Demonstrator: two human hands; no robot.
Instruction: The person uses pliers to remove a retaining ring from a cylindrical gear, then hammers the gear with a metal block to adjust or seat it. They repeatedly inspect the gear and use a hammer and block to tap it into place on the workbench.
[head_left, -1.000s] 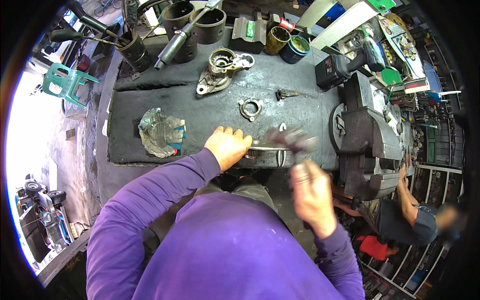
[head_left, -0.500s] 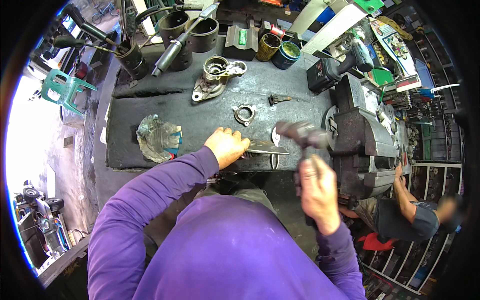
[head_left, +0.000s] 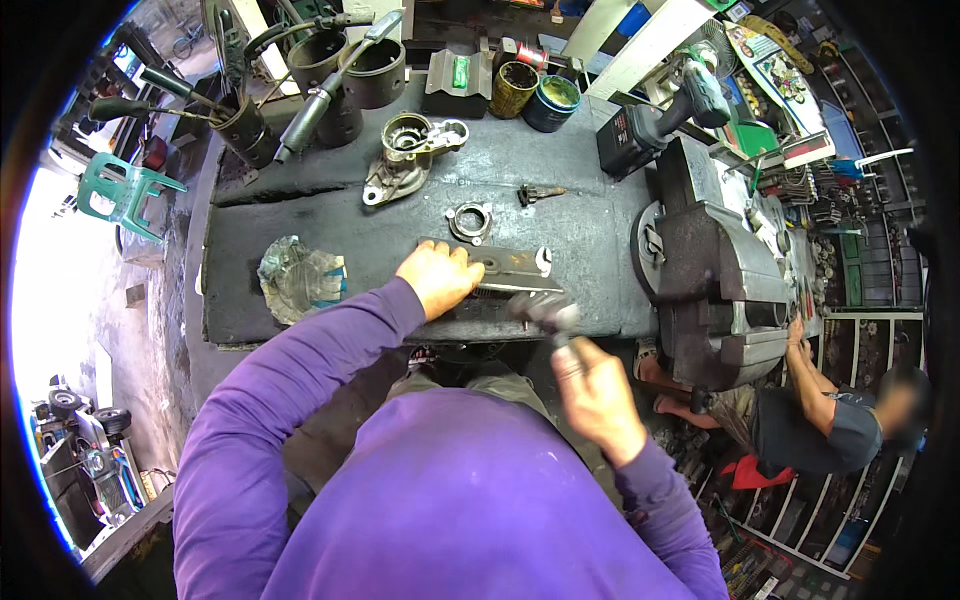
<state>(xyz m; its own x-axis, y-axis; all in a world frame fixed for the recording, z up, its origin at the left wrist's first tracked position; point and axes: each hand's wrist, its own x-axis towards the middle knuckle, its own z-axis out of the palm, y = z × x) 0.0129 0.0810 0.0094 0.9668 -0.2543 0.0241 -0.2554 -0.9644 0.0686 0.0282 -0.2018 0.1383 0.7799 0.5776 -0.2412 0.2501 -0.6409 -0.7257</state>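
Observation:
My left hand (head_left: 440, 278) is closed over the left end of a flat metal bar (head_left: 518, 262) near the bench's front edge. A small silver piece (head_left: 543, 262) shows at the bar's right end. My right hand (head_left: 603, 398) grips a hammer (head_left: 548, 314), its head blurred by motion, just below and in front of the bar. I cannot tell whether the two touch. Beyond the bar lies a round metal ring (head_left: 469, 224) with lugs. Farther back sit a cast metal housing (head_left: 405, 160) and a small toothed shaft (head_left: 541, 194).
A crumpled glove-like bundle (head_left: 298, 280) lies on the dark bench (head_left: 290, 225) at left. Tool-filled cups (head_left: 245, 132), cans (head_left: 552, 104) and a cordless drill (head_left: 675, 112) line the back. A big vise (head_left: 715, 285) stands at right; beyond it another person (head_left: 815, 425) crouches.
My right hand and the hammer have come down and left toward the bar. The bar has tipped so more of its flat face shows. The view has shifted slightly.

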